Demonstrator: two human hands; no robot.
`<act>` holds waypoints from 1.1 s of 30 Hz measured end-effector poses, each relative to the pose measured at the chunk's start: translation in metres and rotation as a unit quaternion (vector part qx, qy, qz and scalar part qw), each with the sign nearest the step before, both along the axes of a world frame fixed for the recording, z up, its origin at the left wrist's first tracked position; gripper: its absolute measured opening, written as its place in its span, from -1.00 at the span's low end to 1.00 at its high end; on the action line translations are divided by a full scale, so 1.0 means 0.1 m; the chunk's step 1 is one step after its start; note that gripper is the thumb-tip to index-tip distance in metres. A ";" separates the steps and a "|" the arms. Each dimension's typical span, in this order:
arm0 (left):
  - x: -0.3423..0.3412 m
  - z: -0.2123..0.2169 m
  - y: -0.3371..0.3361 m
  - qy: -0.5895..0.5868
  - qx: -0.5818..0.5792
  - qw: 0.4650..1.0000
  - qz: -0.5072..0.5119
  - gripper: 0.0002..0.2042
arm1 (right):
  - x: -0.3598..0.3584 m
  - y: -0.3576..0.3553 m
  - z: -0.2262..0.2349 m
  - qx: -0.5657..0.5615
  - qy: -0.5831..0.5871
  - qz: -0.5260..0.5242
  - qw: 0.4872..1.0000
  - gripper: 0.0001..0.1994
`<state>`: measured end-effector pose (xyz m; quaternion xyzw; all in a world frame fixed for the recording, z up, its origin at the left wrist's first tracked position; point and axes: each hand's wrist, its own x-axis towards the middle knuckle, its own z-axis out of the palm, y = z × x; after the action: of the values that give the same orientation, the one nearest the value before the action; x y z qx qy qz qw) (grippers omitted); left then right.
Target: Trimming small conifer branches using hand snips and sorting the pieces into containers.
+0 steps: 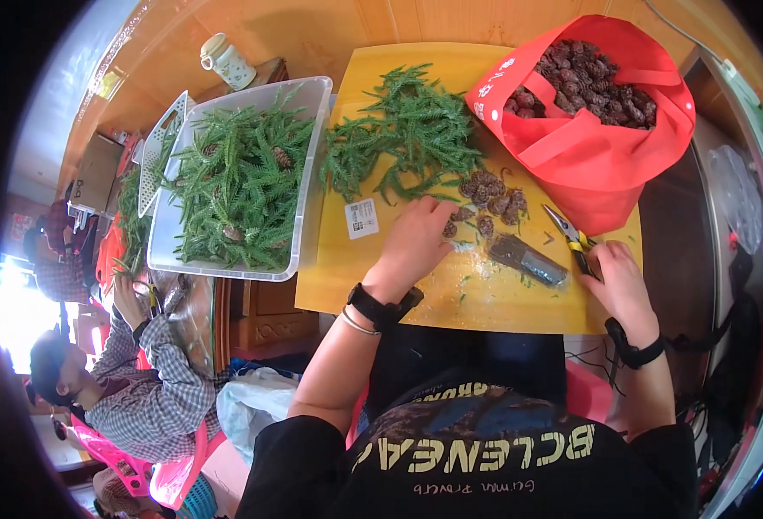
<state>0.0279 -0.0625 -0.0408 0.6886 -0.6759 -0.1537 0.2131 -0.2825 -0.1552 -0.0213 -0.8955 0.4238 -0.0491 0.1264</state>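
Co-worker's side: away to the left, another person's hand [129, 303] reaches up by some greenery, well apart from this work.
Clear bin: the clear plastic bin [309, 203] is heaped with pine sprigs [243, 186]; its right wall stands just beside the board, so the left elbow does best kept low and in.
Loose sprigs: more green sprigs [425, 130] sprawl over the far part of the yellow board [355, 281].
White label: a white printed label [362, 218] lies flat near the left hand.
Left hand: the left hand [418, 238] bends its fingers down beside the cones; the tips are partly hidden, so I can't tell whether they pinch one. A light hold at a cone's base would probably spare the scales.
Loose pinecones: the small cluster of pinecones [487, 186] sits between that hand and the bag.
Wrapped bundle: a dark, clear-wrapped bundle [528, 259] lies between the hands, in the pliers' way.
Right hand: the right hand [619, 275] is curled round the handles of needle-nose pliers [575, 244], tips pointing away; best aimed clear of the left fingers.
Red bag: the red bag [572, 186], full of cones, crowds the far right.
Open room: mostly the board's front left, up to its near edge.
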 end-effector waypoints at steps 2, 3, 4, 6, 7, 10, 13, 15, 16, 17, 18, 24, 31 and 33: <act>0.02 -0.03 0.02 0.033 -0.001 0.999 -0.004 -0.52 | 0.15 0.04 0.17 0.001 0.014 -0.012 1.000 -0.73; 0.03 -0.04 0.04 0.066 -0.003 0.998 -0.007 -0.52 | 0.24 0.04 0.23 0.003 -0.039 0.015 0.999 -0.76; 0.03 -0.06 0.04 0.065 -0.004 0.998 -0.009 -0.52 | 0.33 0.04 0.28 0.003 -0.093 0.042 0.995 -0.79; 0.00 -0.11 0.02 0.071 -0.026 0.997 0.006 -0.53 | 0.58 0.02 0.29 0.021 -0.111 0.071 0.991 -0.87; -0.01 -0.13 0.01 0.070 -0.027 0.997 0.004 -0.53 | 0.73 0.01 0.27 0.030 -0.105 0.079 0.991 -0.87; -0.08 -0.15 -0.01 0.056 -0.053 0.997 0.013 -0.55 | 1.08 -0.05 0.10 -0.003 -0.065 0.101 0.993 -0.89; -0.10 -0.14 0.02 0.072 -0.047 0.996 0.027 -0.57 | 1.28 -0.12 0.00 -0.017 -0.026 0.119 0.992 -0.90; -0.11 -0.08 0.05 0.101 -0.052 0.993 0.038 -0.57 | 1.32 -0.14 -0.04 -0.019 -0.011 0.129 0.991 -0.90; -0.11 -0.06 0.08 0.101 -0.052 0.993 0.040 -0.57 | 1.33 -0.14 -0.05 -0.020 0.008 0.133 0.991 -0.90; -0.09 -0.03 0.11 0.171 -0.038 0.983 0.051 -0.57 | 1.35 -0.15 -0.06 -0.021 0.027 0.137 0.990 -0.90; -0.08 0.01 0.14 0.239 -0.025 0.969 0.062 -0.58 | 1.36 -0.15 -0.05 -0.021 0.027 0.138 0.990 -0.90; -0.09 0.24 0.29 0.572 0.014 0.819 0.045 -0.68 | 1.38 -0.20 -0.01 0.017 -0.057 0.145 0.988 -0.91; -0.13 0.29 0.35 0.686 -0.046 0.726 -0.015 -0.68 | 1.37 -0.18 0.26 0.098 -0.279 0.092 0.951 -0.96; -0.13 0.30 0.40 0.692 -0.058 0.720 -0.006 -0.66 | 1.38 -0.03 0.41 0.175 -0.441 0.071 0.877 -0.98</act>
<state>0.0145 -0.0227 -0.0105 0.3729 -0.3525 -0.5489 0.6599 -0.1449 -0.1579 0.0200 -0.7719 0.2613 -0.3550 0.4581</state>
